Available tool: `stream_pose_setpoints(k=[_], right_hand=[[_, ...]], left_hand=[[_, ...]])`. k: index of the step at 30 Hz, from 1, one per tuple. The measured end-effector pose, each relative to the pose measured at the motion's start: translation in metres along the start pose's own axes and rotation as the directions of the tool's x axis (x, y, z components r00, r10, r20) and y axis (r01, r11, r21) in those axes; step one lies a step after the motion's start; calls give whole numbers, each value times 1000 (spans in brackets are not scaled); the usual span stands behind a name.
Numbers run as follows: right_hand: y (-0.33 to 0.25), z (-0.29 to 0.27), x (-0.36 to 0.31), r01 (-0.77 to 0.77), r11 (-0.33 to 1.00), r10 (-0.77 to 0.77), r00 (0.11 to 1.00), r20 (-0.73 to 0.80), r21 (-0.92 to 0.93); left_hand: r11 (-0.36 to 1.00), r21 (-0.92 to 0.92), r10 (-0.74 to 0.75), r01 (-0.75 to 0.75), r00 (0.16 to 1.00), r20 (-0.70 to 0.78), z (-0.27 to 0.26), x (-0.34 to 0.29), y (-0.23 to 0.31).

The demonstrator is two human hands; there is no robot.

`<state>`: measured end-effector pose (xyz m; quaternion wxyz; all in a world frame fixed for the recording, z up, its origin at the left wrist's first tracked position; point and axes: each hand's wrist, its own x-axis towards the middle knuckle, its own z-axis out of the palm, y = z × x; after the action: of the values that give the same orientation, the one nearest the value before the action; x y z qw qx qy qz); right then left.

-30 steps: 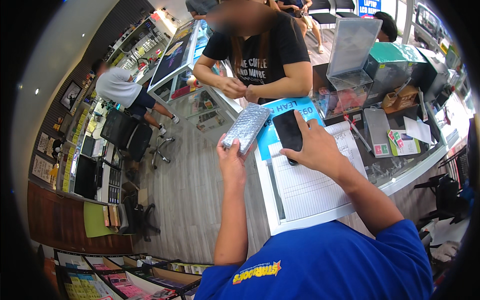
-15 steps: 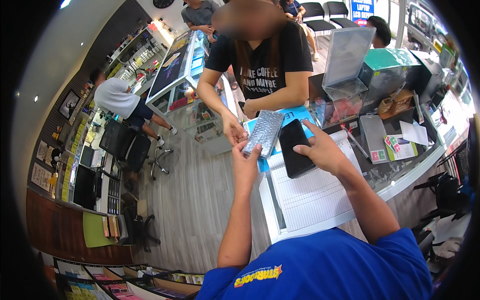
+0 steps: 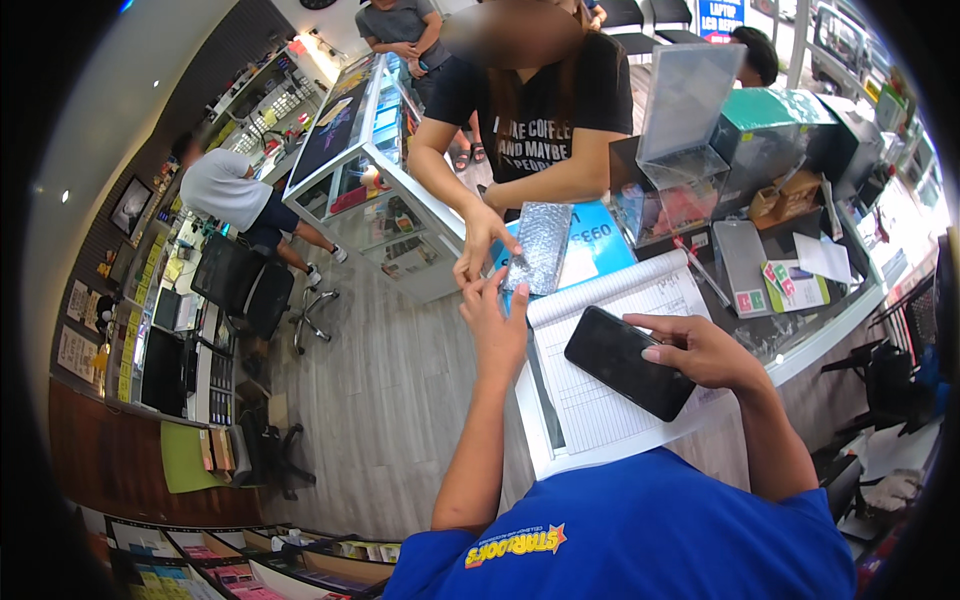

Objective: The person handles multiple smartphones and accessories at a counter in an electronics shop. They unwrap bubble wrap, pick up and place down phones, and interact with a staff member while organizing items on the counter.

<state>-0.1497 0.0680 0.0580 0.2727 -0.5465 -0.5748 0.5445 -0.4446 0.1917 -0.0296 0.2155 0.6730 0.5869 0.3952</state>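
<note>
My left hand (image 3: 497,318) is raised over the counter edge, pinching the lower end of a silvery bubble-wrap pouch (image 3: 540,247). A person in a black t-shirt across the counter touches the same pouch with one hand (image 3: 477,240). My right hand (image 3: 700,350) holds a black phone (image 3: 630,362), screen dark, flat over an open lined ledger (image 3: 610,380) on the counter. My forearms come up from my blue shirt at the bottom.
A clear plastic box (image 3: 680,150), a teal box (image 3: 775,125), pens and small cards crowd the counter's right side. A glass display case (image 3: 380,200) stands to the left. A seated person in white (image 3: 230,190) and office chairs (image 3: 245,290) are on the wooden floor.
My left hand has carried the pouch forward to meet the other person's hand. My right hand has brought the phone down and right, over the ledger.
</note>
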Motion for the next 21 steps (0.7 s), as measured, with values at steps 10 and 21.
stream_pose_setpoints(k=[10,21], right_hand=[[13,19,11,333,662,-628,736,-253,-671],[-150,-53,-122,558,234,-972,122,-200,-796]], left_hand=[[995,-88,31,-39,995,-90,-20,-12,-8],[711,100,633,-696,572,-521,-208,-16,151]])
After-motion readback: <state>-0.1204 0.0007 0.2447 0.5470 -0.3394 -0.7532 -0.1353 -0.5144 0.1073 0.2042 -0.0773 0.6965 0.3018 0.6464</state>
